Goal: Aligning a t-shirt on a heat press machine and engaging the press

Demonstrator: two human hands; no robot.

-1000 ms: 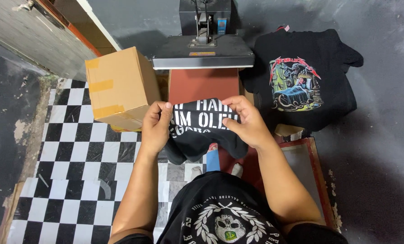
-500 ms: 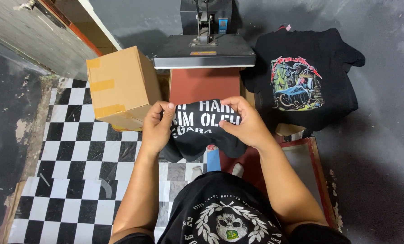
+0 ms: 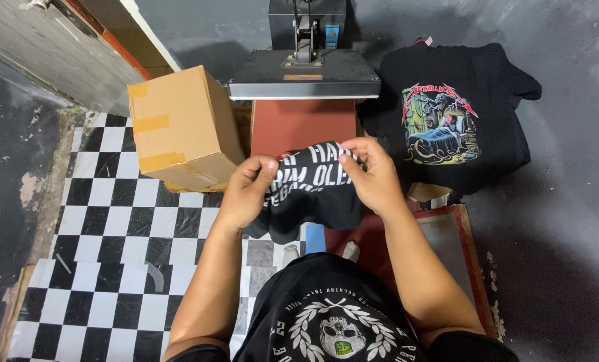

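You are holding a black garment with white lettering bunched between both hands, its long axis running side to side from one hand to the other, the lettered face turned up toward you and the rows of lettering slanting slightly upward to your right. Its loose lower part hangs down below your fingers toward your lap.

Just beyond your fingertips lies the reddish-brown lower platen of a heat press, whose grey upper plate stands raised farther out. Past your left knuckles, to the outside, a brown cardboard box with tape strips sits on a black-and-white checkered floor mat. Out beyond your right hand, well apart from your fingers, a black T-shirt with a colourful print is spread flat on the dark grey floor. Under your right wrist a red-framed flat tray lies on the floor.

Your left hand pinches the garment's left edge, fingers curled closed over the cloth with the thumb on top. Your right hand grips the upper right edge in the same way, fingers folded narrowly on the fabric. The garment sits directly between the two sets of fingers, its top hem stretched across the gap and the cloth touching both thumbs.
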